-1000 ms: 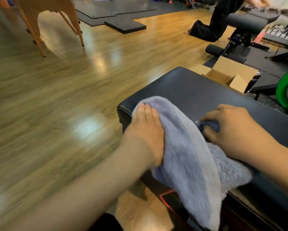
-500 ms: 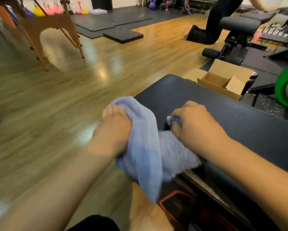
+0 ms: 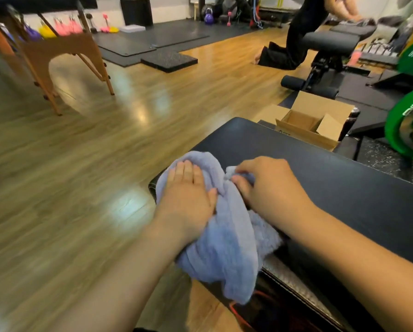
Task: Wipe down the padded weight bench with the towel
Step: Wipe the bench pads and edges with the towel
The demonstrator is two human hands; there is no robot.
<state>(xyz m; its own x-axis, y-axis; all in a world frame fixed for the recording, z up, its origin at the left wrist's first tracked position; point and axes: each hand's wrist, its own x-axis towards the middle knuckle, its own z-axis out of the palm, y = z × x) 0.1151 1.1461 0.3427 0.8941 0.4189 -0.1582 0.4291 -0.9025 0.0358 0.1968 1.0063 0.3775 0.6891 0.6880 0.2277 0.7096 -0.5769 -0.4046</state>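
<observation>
A black padded weight bench [image 3: 332,185] runs from the lower middle toward the right. A light blue towel [image 3: 227,248] is draped over its near left corner and hangs down the side. My left hand [image 3: 188,197] lies flat on the towel, fingers together, pressing it onto the corner. My right hand [image 3: 270,188] is beside it on the pad, fingers pinched on a bunched fold of the towel. The bench corner under the towel is hidden.
An open cardboard box [image 3: 308,123] stands just beyond the bench. Green weight plates [image 3: 406,125] sit at the right. Another bench [image 3: 325,56] and a kneeling person [image 3: 291,39] are at the back right. A wooden table [image 3: 64,53] stands on the wood floor at left.
The towel has slid along the bench's left corner under both hands. My left hand, curled half a second ago, now lies flat. The view has tilted up.
</observation>
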